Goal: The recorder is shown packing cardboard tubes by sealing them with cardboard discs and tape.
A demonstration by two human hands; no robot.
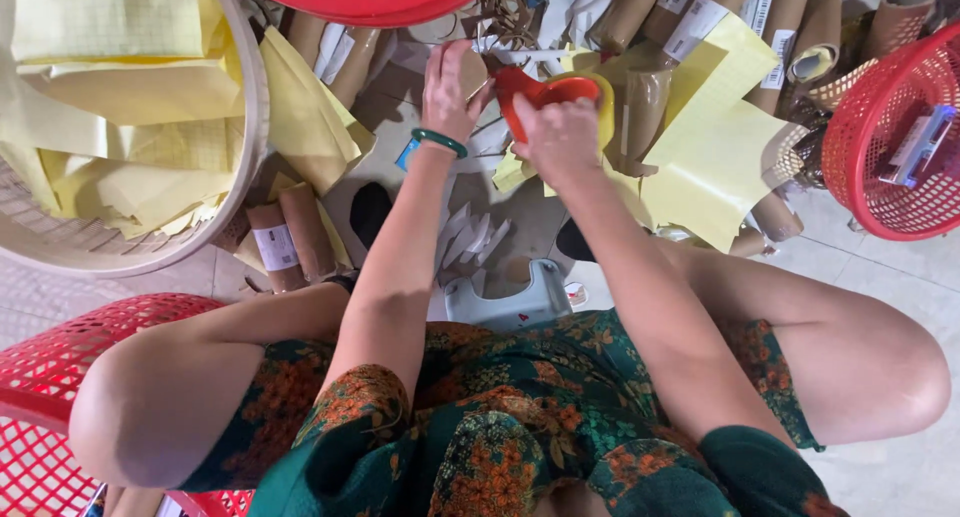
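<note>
Pale floor tiles (880,277) carry everything we see from the head camera, and most of them lie under a litter of paper and cardboard. We sit low, knees spread, in a green dress with orange flowers, both arms reaching forward over a small grey stool-like stand (510,299).

Our right hand (562,137) is closed around the handles of a pair of orange-handled scissors (530,92), fingers curled tight through and over them. Just beside the scissors sits a yellow roll-like piece (600,102), pressed against the same hand. Our left hand (452,85), with a green bangle (438,140) at the wrist, grips a brown cardboard tube (473,69) at the scissors' tip; its fingers are bent around the tube, though we cannot tell how much of it they cover.

Yellow paper sheets (715,157) spread to the right of the hands, and white paper strips (470,239) lie on the floor below them. More cardboard tubes (790,17) with white labels pile up at the top. A wide woven basket (255,127) on the left holds more yellow sheets. Red plastic baskets stand at the right (850,147), at the top (380,2) and at the lower left (60,357).
</note>
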